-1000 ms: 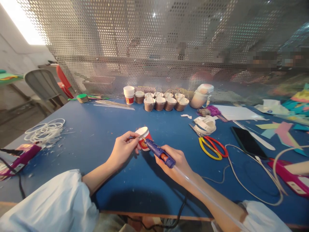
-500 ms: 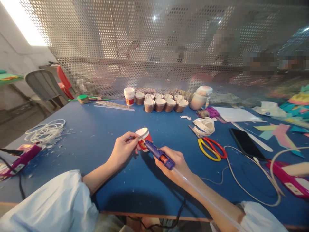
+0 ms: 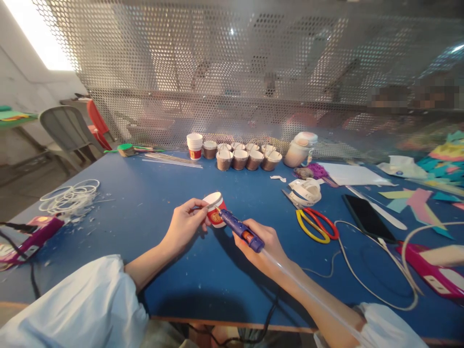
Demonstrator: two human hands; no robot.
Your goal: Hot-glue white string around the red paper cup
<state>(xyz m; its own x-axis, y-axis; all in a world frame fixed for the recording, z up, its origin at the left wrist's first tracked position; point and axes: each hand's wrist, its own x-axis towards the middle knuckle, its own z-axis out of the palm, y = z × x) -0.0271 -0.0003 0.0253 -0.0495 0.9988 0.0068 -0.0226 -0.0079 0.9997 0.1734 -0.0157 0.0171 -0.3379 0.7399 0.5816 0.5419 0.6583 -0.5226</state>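
Observation:
My left hand [image 3: 185, 221] pinches a small red and white paper cup [image 3: 216, 218] at its left side, near the rim. The cup leans slightly over the blue table. Whether a thin strip also lies between those fingertips is too small to tell. In my right hand [image 3: 261, 244] is a purple hot glue gun [image 3: 237, 225], the fingers wrapped round its grip. Its nozzle points up and left at the cup's wall just under the rim, touching or very close. A long clear glue stick [image 3: 290, 273] sticks out of the gun's back and runs along my right forearm.
Several brown cups [image 3: 239, 159] and a stack of paper cups [image 3: 195, 146] stand at the back, beside a jar [image 3: 299, 150]. Scissors [image 3: 313, 224], a tape roll [image 3: 306, 191], a phone [image 3: 368, 217] and cables lie right. White rings [image 3: 68, 195] and a power strip [image 3: 32, 239] are left.
The glue gun's nozzle has shifted slightly along the cup, and the cup has turned a little, showing more of its red front. Both hands keep their grips.

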